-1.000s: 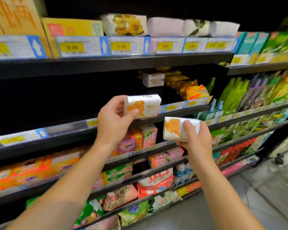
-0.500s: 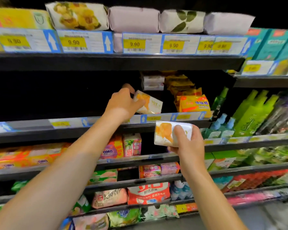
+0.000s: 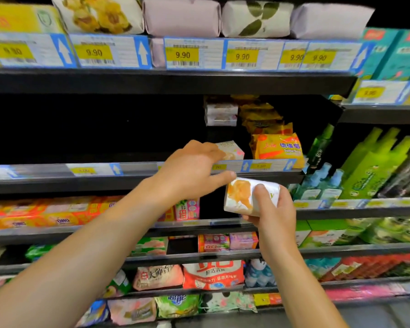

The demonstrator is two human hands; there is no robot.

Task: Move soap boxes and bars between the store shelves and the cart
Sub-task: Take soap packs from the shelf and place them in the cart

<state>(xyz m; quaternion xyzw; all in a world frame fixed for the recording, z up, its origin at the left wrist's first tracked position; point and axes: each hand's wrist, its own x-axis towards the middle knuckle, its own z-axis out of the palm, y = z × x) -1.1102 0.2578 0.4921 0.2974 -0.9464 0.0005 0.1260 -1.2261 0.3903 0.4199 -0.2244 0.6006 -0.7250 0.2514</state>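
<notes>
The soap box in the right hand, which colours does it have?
White with an orange patch, in the head view: soap box.

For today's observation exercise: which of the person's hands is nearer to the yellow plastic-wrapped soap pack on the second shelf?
Left. The left hand rests on the shelf edge just left of the yellow plastic-wrapped soap pack; the right hand is below it, holding a white-and-orange soap box.

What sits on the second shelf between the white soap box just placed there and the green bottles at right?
In the head view, a stack of yellow sulfur soap packs lies between the white soap box and green bottles.
</notes>
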